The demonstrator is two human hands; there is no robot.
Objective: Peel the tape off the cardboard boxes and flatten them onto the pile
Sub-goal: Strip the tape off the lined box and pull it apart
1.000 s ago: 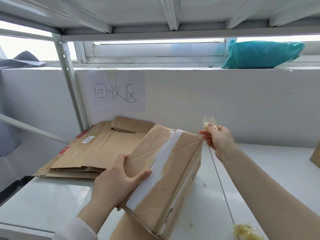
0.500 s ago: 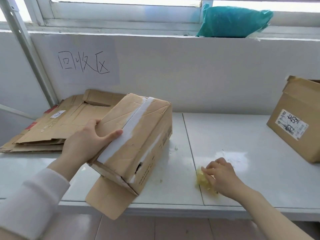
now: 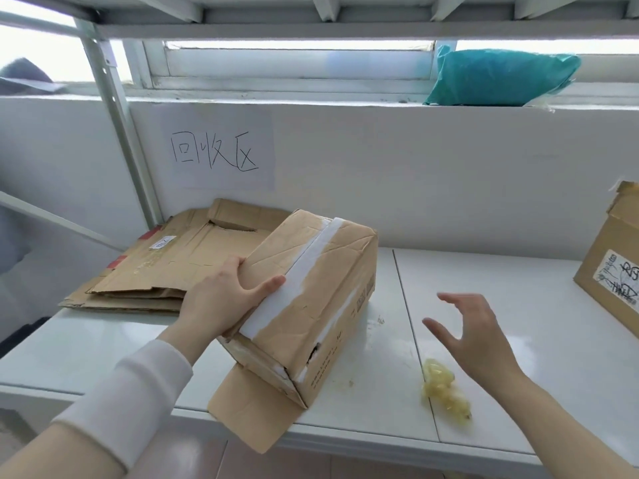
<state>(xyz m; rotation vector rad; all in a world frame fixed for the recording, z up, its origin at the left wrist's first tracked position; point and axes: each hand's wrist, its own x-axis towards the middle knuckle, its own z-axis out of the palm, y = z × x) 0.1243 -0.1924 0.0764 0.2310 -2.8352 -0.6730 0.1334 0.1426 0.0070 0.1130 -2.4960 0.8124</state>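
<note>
My right hand [image 3: 477,340] has lifted off the yellowish tape wad [image 3: 446,392] it pressed half a second ago. The wad now lies alone on the white shelf [image 3: 518,305], at 4 o'clock from the box [image 3: 311,299]. That box is tilted, its near flap [image 3: 252,413] hanging open over the shelf edge; I cannot see inside. A second box [image 3: 612,271] stands at 3 o'clock and the flattened pile [image 3: 166,271] lies at 10 o'clock. My left hand [image 3: 221,299] grips the box's top edge. My right hovers with its fingers spread, holding nothing.
</note>
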